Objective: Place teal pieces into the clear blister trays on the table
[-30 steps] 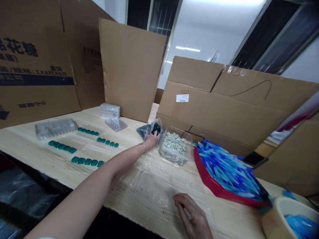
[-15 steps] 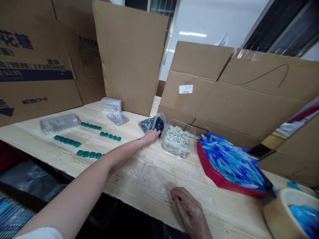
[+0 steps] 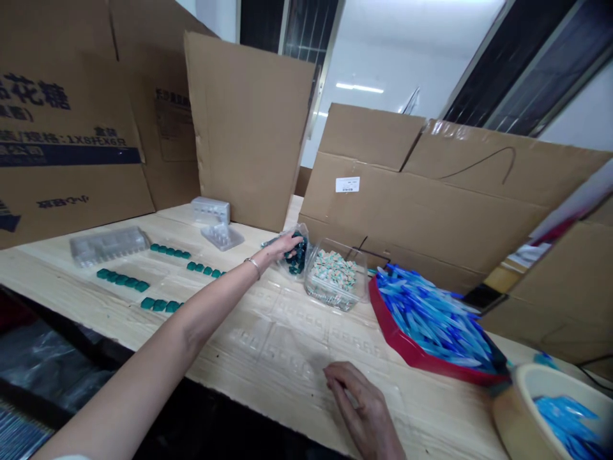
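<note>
My left hand (image 3: pixel 288 243) reaches across the table to a clear plastic bag (image 3: pixel 302 231) with dark green shiny pieces (image 3: pixel 297 257) at its mouth. Its fingers are bent over those pieces; what they grip is hidden. Close to the table's front edge, my right hand (image 3: pixel 363 404) lies on its side with curled fingers, and nothing shows in it. Between the hands a clear moulded plastic tray (image 3: pixel 292 342) lies flat on the wood. Dark green pieces (image 3: pixel 122 280) sit in short rows to the left of my left arm.
Beside the bag stands a clear tub (image 3: pixel 330 295) of small pale-and-green pieces. To its right are a red tray (image 3: pixel 400 338) heaped with blue pointed pieces and a cream bucket (image 3: pixel 514 409). Clear plastic packs (image 3: pixel 110 245) lie at left. Cardboard panels (image 3: pixel 249 128) wall the back.
My left hand has shifted up over the bag's mouth, and more of the dark green pieces show below it. My right hand stays curled on the table. The camera view has tilted slightly.
</note>
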A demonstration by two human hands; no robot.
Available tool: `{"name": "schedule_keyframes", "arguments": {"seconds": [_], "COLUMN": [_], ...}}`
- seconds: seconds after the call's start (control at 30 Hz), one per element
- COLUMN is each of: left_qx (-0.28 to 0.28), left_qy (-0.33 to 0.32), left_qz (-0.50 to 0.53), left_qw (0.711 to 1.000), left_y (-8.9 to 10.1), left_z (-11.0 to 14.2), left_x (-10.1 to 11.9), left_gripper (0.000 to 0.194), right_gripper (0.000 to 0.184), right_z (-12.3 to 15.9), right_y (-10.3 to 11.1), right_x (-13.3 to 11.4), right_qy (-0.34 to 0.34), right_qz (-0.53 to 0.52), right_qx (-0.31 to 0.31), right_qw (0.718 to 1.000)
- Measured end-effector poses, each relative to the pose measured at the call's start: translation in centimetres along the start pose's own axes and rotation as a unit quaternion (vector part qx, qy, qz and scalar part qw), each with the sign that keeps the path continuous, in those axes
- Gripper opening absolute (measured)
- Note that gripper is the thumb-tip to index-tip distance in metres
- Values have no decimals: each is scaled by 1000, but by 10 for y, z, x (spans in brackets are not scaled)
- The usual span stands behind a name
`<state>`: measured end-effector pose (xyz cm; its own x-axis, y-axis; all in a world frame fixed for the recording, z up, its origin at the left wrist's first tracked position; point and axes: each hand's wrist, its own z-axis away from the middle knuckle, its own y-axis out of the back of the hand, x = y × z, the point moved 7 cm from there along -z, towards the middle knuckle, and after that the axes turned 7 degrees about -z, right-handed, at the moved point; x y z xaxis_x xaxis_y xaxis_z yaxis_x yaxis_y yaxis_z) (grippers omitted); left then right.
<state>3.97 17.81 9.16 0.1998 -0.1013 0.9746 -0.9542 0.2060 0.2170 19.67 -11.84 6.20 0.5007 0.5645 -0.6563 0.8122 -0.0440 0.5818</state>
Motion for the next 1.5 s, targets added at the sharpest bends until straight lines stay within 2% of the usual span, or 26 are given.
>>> {"name": "schedule_keyframes", "arguments": {"seconds": [0.1,0.17,0.27,0.33,0.4,0.5,0.57,0.73,0.87,1.0,1.13,1.4,1.5], "left_qx": [-62,-116,-175,-184,-180,-151,-105,41,105,112,126,104,93], "left_qy": [8,18,37,49,62,75,72,61,45,45,6,13,33], "left_qz": [41,112,214,239,247,237,211,105,41,38,-13,-38,-6], "left_qw": [997,987,960,952,950,957,969,992,993,992,992,994,995], "left_y": [0,-5,-13,-14,-11,0,11,44,64,75,83,80,77], "left_z": [41,79,138,173,202,233,247,273,285,290,291,291,294], "left_x": [6,6,2,-3,-8,-21,-33,-62,-68,-71,-66,-64,-66], "left_gripper": [18,23,29,30,30,32,34,36,34,33,28,23,25], "right_gripper": [18,25,35,37,32,20,19,24,26,25,22,28,31], "right_z": [-21,-42,-78,-100,-113,-116,-112,-102,-103,-105,-107,-104,-101], "right_y": [15,20,14,-2,-23,-52,-71,-119,-142,-150,-150,-155,-155], "right_x": [4,5,-2,-12,-25,-40,-40,-30,-37,-48,-53,-45,-45], "right_qy": [-32,-61,-83,-64,-30,15,1,-114,-120,-104,-133,-187,-178], "right_qz": [-9,-42,-131,-179,-188,-164,-176,-254,-259,-232,-223,-314,-315], "right_qx": [47,80,109,73,15,-30,-26,-17,-67,-95,-95,-103,-101], "right_qw": [998,994,982,979,982,986,984,960,956,962,961,925,927]}}
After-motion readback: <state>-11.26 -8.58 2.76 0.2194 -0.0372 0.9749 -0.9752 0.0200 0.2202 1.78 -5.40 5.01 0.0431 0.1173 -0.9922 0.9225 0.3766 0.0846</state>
